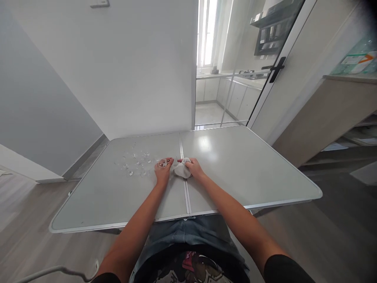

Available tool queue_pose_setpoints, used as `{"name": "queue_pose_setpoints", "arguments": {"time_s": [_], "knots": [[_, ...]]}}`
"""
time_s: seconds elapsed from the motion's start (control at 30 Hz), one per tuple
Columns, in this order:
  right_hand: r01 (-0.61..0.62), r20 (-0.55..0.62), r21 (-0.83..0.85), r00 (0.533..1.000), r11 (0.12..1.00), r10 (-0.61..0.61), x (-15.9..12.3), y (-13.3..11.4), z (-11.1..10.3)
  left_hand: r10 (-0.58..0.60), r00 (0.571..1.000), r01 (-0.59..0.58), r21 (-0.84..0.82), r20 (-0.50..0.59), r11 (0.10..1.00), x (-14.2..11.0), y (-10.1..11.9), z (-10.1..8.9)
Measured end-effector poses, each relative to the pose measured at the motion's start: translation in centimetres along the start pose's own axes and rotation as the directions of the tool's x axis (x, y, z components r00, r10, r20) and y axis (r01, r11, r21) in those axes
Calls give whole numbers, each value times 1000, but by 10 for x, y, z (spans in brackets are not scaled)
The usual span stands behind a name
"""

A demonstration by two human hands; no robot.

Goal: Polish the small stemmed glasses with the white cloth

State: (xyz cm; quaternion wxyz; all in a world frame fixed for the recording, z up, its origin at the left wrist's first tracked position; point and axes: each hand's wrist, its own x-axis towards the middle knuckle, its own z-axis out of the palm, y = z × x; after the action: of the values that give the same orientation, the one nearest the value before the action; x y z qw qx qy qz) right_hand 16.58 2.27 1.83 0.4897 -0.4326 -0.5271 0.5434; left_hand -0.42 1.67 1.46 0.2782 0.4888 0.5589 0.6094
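My left hand (pixel 162 173) is closed around a small clear, rounded piece (pixel 163 162) that looks like glass or clear plastic; its exact kind is too small to tell. Close beside it, my right hand (pixel 194 168) grips a bunched pale grey cloth (pixel 183 169). The cloth hangs over the seam of the table, and I cannot tell whether it touches the tabletop. To the left of my hands, several similar clear pieces (pixel 131 172) lie scattered, their outlines hard to make out.
The folding table (pixel 250 169) has a pale top, a metal rim and a seam (pixel 187 196) down its middle. A white wall (pixel 141 78) stands behind it. At right are a glass door with a black handle (pixel 277 70) and a wooden shelf (pixel 324 106).
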Motion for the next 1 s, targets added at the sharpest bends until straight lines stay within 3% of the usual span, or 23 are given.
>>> {"name": "queue_pose_setpoints", "arguments": {"time_s": [0.23, 0.37, 0.47, 0.57, 1.0], "knots": [[101, 280, -224, 959, 969, -35, -11, -19, -9, -19, 999, 18, -71, -26, 997, 0, -5, 1], [320, 201, -450, 946, 834, -255, -11, -14, -3, 23, 1000, -22, -51, 21, 998, -3, -2, 2], [403, 192, -570, 912, 715, -362, -12, -10, 0, 32, 992, -22, -83, 120, 996, -6, -2, 4], [407, 197, -666, 905, 625, -378, -15, -8, 3, 37, 980, -13, -122, 197, 992, -10, -5, 7], [270, 126, -881, 925, 388, -358, -9, 1, 6, 114, 949, -64, -173, 295, 983, -16, -6, 11]]}}
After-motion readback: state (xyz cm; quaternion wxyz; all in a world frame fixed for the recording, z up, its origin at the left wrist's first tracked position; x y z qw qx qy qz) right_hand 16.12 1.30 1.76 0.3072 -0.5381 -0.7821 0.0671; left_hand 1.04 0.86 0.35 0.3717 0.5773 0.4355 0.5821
